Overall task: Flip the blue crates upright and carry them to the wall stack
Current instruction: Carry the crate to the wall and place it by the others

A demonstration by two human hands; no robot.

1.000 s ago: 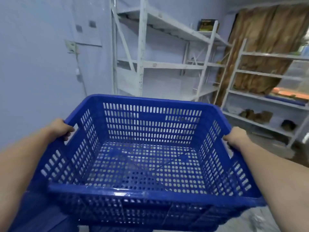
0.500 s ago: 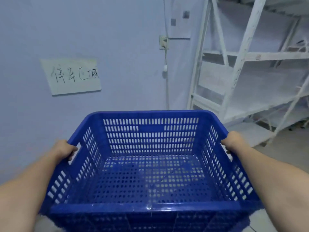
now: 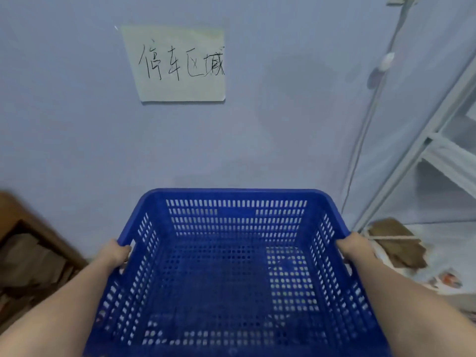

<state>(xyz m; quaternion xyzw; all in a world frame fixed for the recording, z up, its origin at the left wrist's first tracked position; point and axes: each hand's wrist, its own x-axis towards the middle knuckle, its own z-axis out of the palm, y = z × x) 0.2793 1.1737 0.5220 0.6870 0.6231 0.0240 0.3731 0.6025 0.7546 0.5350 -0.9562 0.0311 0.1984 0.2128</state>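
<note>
I hold one blue perforated crate (image 3: pixel 235 197) upright in front of me, its open top facing up and nothing inside it. My left hand (image 3: pixel 115 253) grips the crate's left rim at the handle slot. My right hand (image 3: pixel 350 244) grips the right rim the same way. The crate's far edge is close to a pale blue wall (image 3: pixel 283 124). Through the holes in the bottom I can make out dark blue below, but I cannot tell what it is.
A paper sign with handwritten characters (image 3: pixel 177 64) hangs on the wall above the crate. A white metal shelf rack (image 3: pixel 443 140) stands at the right, with brown scraps (image 3: pixel 396 240) on the floor by its foot. A brown wooden box with cardboard (image 3: pixel 31 253) sits at the left.
My view has swung left and down, from the shelves to the wall with the paper sign. The crate stays in both hands and is now nearer the wall and lower.
</note>
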